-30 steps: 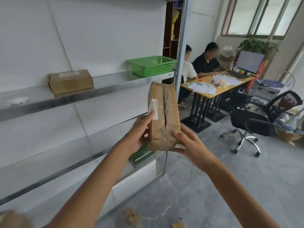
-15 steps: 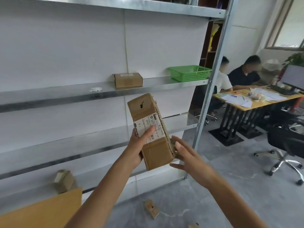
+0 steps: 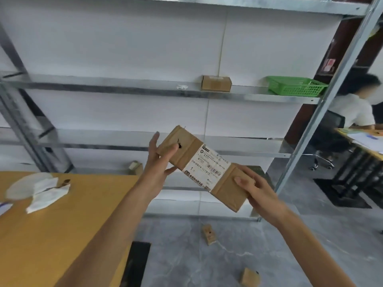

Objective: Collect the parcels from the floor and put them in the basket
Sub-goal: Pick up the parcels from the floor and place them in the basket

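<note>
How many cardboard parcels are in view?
5: a labelled parcel between left hand and right hand, a shelf parcel near the green basket, one lower-shelf parcel, two floor parcels. Others may be hidden.

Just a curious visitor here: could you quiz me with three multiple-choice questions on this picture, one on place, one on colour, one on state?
1. Where is the basket? A) on the floor B) on a shelf C) on the table
2. What colour is the basket? A) green B) red C) blue
3. How is the labelled parcel held? A) in one hand B) in both hands C) not at all

1 B: it stands at the shelf's right end. 2 A: its mesh is green. 3 B: left hand and right hand grip opposite ends.
</note>
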A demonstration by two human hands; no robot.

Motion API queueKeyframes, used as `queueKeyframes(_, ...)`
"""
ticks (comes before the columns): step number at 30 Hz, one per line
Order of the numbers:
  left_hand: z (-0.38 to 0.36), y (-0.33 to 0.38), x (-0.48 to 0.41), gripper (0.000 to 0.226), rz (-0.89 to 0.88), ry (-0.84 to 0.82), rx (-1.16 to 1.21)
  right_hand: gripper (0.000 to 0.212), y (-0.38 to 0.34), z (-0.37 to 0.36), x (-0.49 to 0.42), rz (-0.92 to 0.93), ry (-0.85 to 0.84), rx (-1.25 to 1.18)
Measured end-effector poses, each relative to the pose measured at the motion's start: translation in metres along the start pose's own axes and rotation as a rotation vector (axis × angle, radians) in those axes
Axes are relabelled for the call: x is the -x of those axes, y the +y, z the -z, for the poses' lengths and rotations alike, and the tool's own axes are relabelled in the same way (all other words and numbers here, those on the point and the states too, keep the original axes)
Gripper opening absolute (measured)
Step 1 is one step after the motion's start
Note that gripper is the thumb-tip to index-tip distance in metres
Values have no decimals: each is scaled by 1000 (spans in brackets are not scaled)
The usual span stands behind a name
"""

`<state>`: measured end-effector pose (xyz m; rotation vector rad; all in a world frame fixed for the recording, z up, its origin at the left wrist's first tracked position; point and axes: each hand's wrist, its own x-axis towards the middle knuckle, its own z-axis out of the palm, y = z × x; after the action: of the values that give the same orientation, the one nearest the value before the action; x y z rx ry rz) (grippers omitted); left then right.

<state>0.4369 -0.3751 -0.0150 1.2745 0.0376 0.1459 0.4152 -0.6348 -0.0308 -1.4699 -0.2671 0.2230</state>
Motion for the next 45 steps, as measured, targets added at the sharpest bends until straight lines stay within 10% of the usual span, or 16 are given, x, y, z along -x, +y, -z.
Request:
queueKeyframes(6,41,15,76,49,0,120,1,62,6,-45,28,116,176,-210)
queueKeyframes(17,150,50,231,23,-19,367,-102,45,8,-192,103,192,-15,-169)
queueKeyframes(39,295,73,441,54,217,845,-196,63,61,-382,206,-71,-341,-114)
queueKeyframes(45,352,76,492,49,250,917,-230,32,76,-449,231,-181,-342,-73)
